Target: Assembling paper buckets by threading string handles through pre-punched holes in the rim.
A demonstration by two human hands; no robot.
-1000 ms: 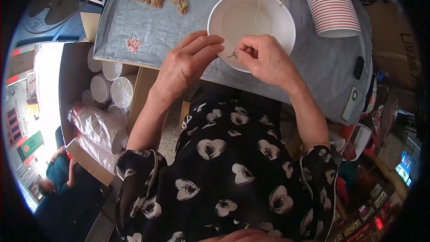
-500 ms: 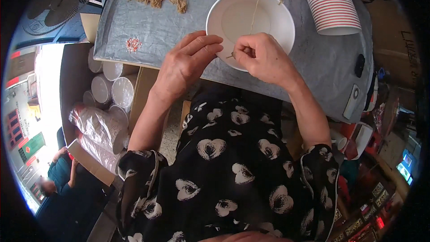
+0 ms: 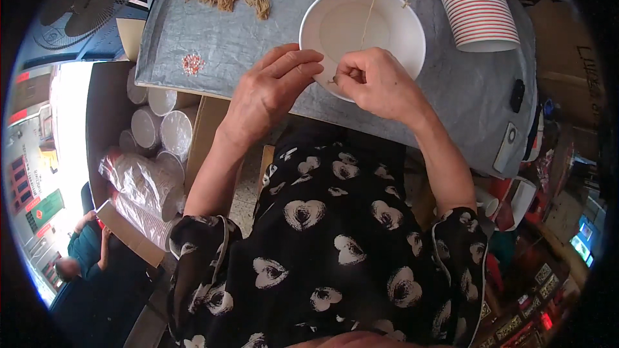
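Head camera: left of two worn side by side, wide fisheye, facing down.
Black fabric blouse with pale heart prints (image 3: pixel 348 249): nearest, seen from above, filling the lower middle.
Bare left hand (image 3: pixel 265 91), bare right hand (image 3: pixel 383 87): farther out, above centre.
Grey-covered table (image 3: pixel 258 35): beneath them, reaching beyond.
Rim: dark, curved.

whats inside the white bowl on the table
A thin string runs from the far rim of the white bowl across its inside, until the right hand hides it; anything else behind that hand cannot be seen.
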